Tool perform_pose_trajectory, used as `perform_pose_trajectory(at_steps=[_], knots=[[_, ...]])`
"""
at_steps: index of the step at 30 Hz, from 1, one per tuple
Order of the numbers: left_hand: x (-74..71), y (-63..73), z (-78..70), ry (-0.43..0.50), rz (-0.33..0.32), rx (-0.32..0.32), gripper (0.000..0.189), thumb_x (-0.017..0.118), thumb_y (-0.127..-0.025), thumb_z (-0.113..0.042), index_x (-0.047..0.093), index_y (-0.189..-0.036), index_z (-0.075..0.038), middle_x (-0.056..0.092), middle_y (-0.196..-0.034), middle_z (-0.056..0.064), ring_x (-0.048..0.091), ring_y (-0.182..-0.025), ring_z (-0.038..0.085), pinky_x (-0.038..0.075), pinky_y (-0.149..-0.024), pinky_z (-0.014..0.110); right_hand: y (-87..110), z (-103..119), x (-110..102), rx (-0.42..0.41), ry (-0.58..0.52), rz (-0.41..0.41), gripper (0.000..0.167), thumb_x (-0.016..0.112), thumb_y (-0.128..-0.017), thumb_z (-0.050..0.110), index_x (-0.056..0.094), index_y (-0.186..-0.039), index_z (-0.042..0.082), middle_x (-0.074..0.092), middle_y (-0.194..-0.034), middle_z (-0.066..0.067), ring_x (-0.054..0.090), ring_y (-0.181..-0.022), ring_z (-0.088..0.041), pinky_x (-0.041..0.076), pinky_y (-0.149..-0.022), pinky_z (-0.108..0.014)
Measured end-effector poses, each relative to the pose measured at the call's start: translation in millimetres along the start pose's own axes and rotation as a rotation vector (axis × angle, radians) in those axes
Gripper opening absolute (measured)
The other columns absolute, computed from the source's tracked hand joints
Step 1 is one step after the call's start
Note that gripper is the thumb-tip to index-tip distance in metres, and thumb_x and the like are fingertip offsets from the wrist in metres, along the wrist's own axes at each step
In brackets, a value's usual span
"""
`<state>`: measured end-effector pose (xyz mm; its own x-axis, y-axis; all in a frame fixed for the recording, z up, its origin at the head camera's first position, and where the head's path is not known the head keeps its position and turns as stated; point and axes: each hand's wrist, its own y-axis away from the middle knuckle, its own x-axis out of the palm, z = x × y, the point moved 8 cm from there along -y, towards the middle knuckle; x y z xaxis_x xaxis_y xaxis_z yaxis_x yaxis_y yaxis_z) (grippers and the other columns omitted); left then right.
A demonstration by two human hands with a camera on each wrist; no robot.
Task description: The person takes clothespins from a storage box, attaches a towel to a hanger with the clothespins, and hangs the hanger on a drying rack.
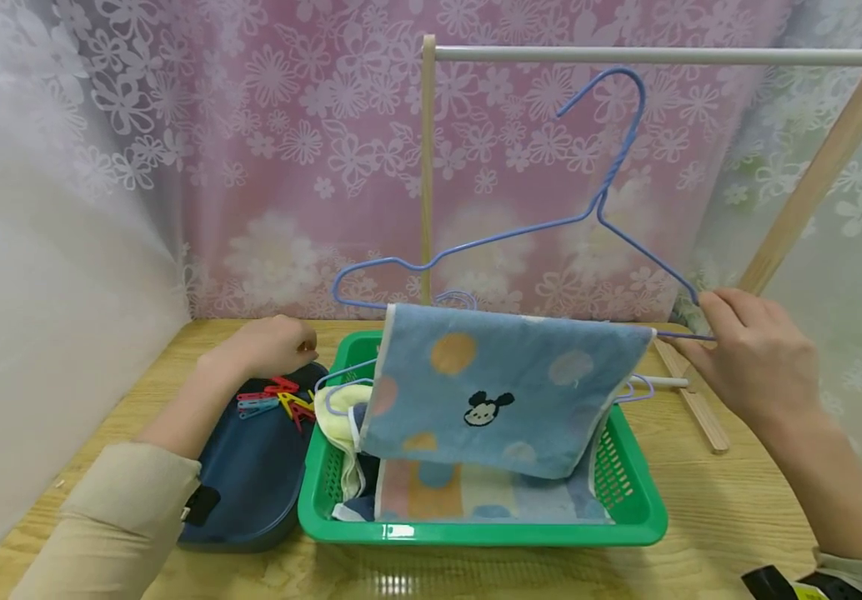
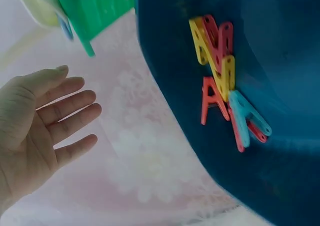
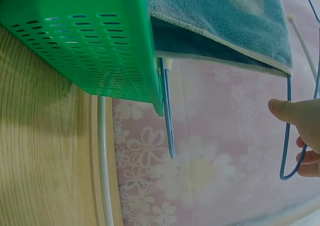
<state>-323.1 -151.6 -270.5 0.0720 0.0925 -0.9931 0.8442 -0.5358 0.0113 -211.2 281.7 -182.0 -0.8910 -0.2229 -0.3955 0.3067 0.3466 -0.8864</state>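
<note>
My right hand [image 1: 764,358] grips the right end of a blue wire hanger [image 1: 618,158], thumb and fingers round the wire in the right wrist view. Folded over the hanger's bottom bar is a light blue towel [image 1: 536,387] with coloured dots and a mouse face. It hangs over a green basket [image 1: 596,533]. My left hand [image 1: 277,346] is at the far end of a dark blue tray [image 1: 251,483]. In the left wrist view its fingers [image 2: 70,113] are loosely spread and hold nothing. Several red, yellow and light blue clothespins [image 2: 222,78] lie in the tray.
A striped and dotted cloth [image 1: 476,492], a pale yellow cloth [image 1: 337,417] and more blue hangers [image 1: 641,387] are in the basket. Behind it stands a rack with a white rail [image 1: 664,56] and wooden posts [image 1: 814,179]. A flowered curtain [image 1: 311,167] closes the back.
</note>
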Motion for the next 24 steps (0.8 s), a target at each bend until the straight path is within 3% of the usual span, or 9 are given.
perform_pose_trajectory(at_steps=[5, 7, 12, 14, 18, 24], knots=[[6.7, -0.2, 26.8, -0.002, 0.056, -0.097, 0.014, 0.055, -0.091, -0.014, 0.065, -0.084, -0.007, 0.052, -0.065, -0.001, 0.046, -0.054, 0.013, 0.037, -0.054, 0.028, -0.4, 1, 0, 0.0, 0.012, -0.005, 0.066, 0.035, -0.091, 0.057, 0.061, -0.093, -0.004, 0.061, -0.09, -0.023, 0.052, -0.068, -0.045, 0.041, -0.051, -0.054], [12.3, 0.7, 36.4, -0.011, 0.078, -0.124, 0.015, 0.055, -0.091, -0.015, 0.066, -0.09, -0.005, 0.058, -0.072, 0.001, 0.051, -0.06, 0.014, 0.043, -0.057, 0.031, -0.6, 3, -1, -0.006, 0.02, -0.004, 0.068, 0.034, -0.092, 0.058, 0.062, -0.093, -0.003, 0.062, -0.09, -0.022, 0.053, -0.069, -0.045, 0.041, -0.049, -0.054], [24.6, 0.6, 52.6, -0.033, 0.096, -0.149, 0.019, 0.057, -0.09, -0.015, 0.067, -0.101, -0.003, 0.065, -0.094, 0.009, 0.06, -0.077, 0.021, 0.05, -0.07, 0.043, -1.7, 6, 1, -0.028, 0.032, 0.037, 0.069, 0.031, -0.094, 0.058, 0.062, -0.095, -0.004, 0.062, -0.091, -0.023, 0.055, -0.071, -0.044, 0.043, -0.049, -0.053], [28.2, -0.7, 56.5, -0.039, 0.095, -0.155, 0.019, 0.058, -0.089, -0.016, 0.067, -0.101, -0.004, 0.065, -0.094, 0.008, 0.061, -0.079, 0.022, 0.049, -0.07, 0.043, -1.8, 5, 1, -0.025, 0.027, 0.038, 0.071, 0.03, -0.093, 0.059, 0.062, -0.095, -0.004, 0.062, -0.091, -0.023, 0.055, -0.07, -0.044, 0.043, -0.05, -0.054], [36.0, -4.2, 61.5, -0.07, 0.076, -0.137, 0.015, 0.06, -0.087, -0.015, 0.069, -0.095, -0.008, 0.065, -0.09, 0.005, 0.06, -0.077, 0.021, 0.049, -0.067, 0.042, -0.1, 5, 1, -0.02, 0.012, 0.02, 0.073, 0.031, -0.092, 0.062, 0.063, -0.093, -0.004, 0.062, -0.091, -0.023, 0.055, -0.071, -0.045, 0.043, -0.052, -0.055], [51.4, -7.6, 58.8, -0.112, 0.064, -0.052, 0.008, 0.066, -0.083, -0.016, 0.071, -0.087, -0.012, 0.065, -0.084, 0.001, 0.06, -0.073, 0.019, 0.05, -0.065, 0.04, 1.4, 8, 1, -0.037, 0.013, 0.024, 0.073, 0.03, -0.093, 0.061, 0.063, -0.093, -0.004, 0.062, -0.091, -0.023, 0.056, -0.072, -0.045, 0.044, -0.052, -0.055]])
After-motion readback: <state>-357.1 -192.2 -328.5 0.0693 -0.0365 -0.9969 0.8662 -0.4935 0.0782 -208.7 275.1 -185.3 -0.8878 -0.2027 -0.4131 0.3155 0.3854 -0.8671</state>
